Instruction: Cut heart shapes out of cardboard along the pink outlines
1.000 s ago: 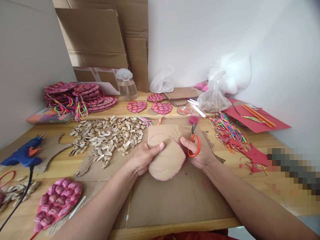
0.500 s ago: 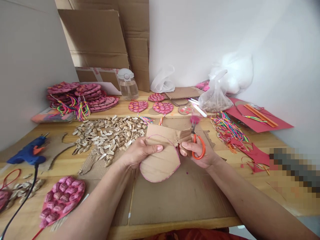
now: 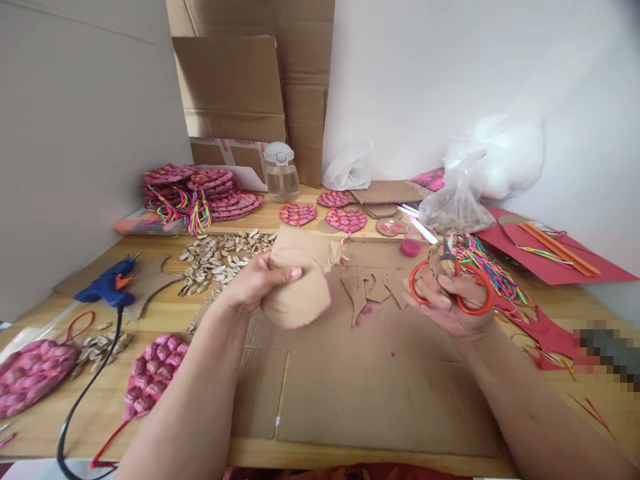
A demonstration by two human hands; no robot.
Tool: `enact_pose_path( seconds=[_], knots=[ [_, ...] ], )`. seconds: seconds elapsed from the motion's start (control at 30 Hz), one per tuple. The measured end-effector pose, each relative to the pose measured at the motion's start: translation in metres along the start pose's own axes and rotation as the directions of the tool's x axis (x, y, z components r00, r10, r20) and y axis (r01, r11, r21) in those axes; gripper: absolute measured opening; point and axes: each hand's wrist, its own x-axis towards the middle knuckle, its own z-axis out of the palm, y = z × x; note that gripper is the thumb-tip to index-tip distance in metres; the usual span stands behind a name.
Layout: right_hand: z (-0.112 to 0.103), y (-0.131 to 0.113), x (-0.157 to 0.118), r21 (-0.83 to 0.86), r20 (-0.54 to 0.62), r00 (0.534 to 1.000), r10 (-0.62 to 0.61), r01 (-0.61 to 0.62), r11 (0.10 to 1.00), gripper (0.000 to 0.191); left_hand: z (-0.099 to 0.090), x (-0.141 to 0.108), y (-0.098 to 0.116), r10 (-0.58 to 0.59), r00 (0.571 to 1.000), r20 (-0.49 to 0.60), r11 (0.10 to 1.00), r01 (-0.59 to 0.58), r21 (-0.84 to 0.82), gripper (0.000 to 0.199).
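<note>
My left hand (image 3: 260, 283) pinches a piece of cardboard (image 3: 296, 303) between thumb and fingers. A purple line runs along the cardboard's rounded lower and right edges, and uncut card extends above. My right hand (image 3: 457, 307) is closed on scissors (image 3: 481, 288) with orange handles, their dark blades pointing up and away. A small brown scrap seems caught at its fingertips, but it is blurred. Between the hands, jagged cardboard offcuts (image 3: 354, 299) rest on a large cardboard sheet (image 3: 360, 380) that covers the table in front of me.
Peanut shells (image 3: 217, 260) spread at the left, near a blue glue gun (image 3: 107, 283). A pink shell-covered piece (image 3: 153, 373) lies beside my left forearm. Behind stand a water bottle (image 3: 281, 173) and a plastic bag (image 3: 457, 200). Colourful cords (image 3: 490, 267) and red paper (image 3: 560, 247) lie right.
My right hand with the scissors has moved right, away from the cardboard. My left hand has shifted slightly left with the cardboard, and offcuts on the sheet now show. The view has turned left.
</note>
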Motion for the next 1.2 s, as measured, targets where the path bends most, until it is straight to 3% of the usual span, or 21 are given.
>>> enact_pose_path(
  seconds=[0.03,0.1,0.17,0.23,0.3,0.37,0.43,0.5,0.57,0.7,0.77,0.9,1.2],
  knots=[
    [-0.003,0.002,0.001,-0.083,-0.031,1.0,0.0,-0.003,0.997,0.046,0.0,0.0,0.0,0.01,0.999,-0.052,0.998,-0.013,-0.063,0.034],
    [-0.006,0.012,0.002,-0.338,-0.038,0.993,0.108,-0.115,0.934,0.04,0.006,0.002,-0.002,-0.045,0.998,-0.04,0.992,0.039,-0.122,0.037],
    [-0.007,0.024,0.002,-0.58,-0.174,0.977,0.123,-0.202,0.789,0.034,0.014,0.003,-0.005,-0.087,0.996,0.021,0.985,0.089,-0.15,0.038],
    [-0.006,0.03,0.001,-0.795,-0.315,0.949,-0.027,-0.248,0.554,0.035,0.02,0.004,-0.009,-0.088,0.995,0.052,0.978,0.096,-0.185,0.037],
    [-0.005,0.029,0.001,-0.885,-0.366,0.907,-0.206,-0.272,0.377,0.04,0.025,0.004,-0.01,-0.089,0.994,0.059,0.972,0.1,-0.214,0.036],
    [-0.001,0.024,-0.001,-0.91,-0.357,0.88,-0.313,-0.251,0.331,0.044,0.028,0.003,-0.011,-0.11,0.991,0.07,0.967,0.123,-0.222,0.037],
    [0.004,0.02,-0.004,-0.92,-0.318,0.883,-0.344,-0.2,0.336,0.042,0.031,0.002,-0.012,-0.122,0.99,0.073,0.964,0.136,-0.228,0.038],
    [0.009,0.018,-0.008,-0.928,-0.27,0.926,-0.266,-0.176,0.329,0.038,0.033,0.001,-0.012,-0.106,0.992,0.064,0.963,0.118,-0.243,0.039],
    [0.013,0.018,-0.011,-0.941,-0.238,0.965,-0.111,-0.2,0.274,0.038,0.035,0.001,-0.013,-0.079,0.996,0.041,0.962,0.087,-0.258,0.038],
    [0.017,0.018,-0.014,-0.977,-0.177,0.973,0.148,-0.192,0.091,0.038,0.036,0.004,-0.013,-0.078,0.997,-0.011,0.957,0.072,-0.28,0.035],
    [0.018,0.018,-0.014,-0.981,-0.144,0.963,0.229,-0.169,0.097,0.029,0.036,0.005,-0.014,-0.088,0.996,-0.024,0.953,0.077,-0.293,0.035],
    [0.018,0.02,-0.015,-0.955,-0.091,0.952,0.292,-0.166,0.245,0.007,0.039,0.006,-0.014,-0.098,0.994,-0.053,0.951,0.078,-0.299,0.035],
    [0.021,0.033,-0.01,-0.893,-0.068,0.987,0.147,-0.126,0.433,0.016,0.038,0.008,-0.016,-0.085,0.994,-0.064,0.951,0.061,-0.304,0.035]
  ],
)
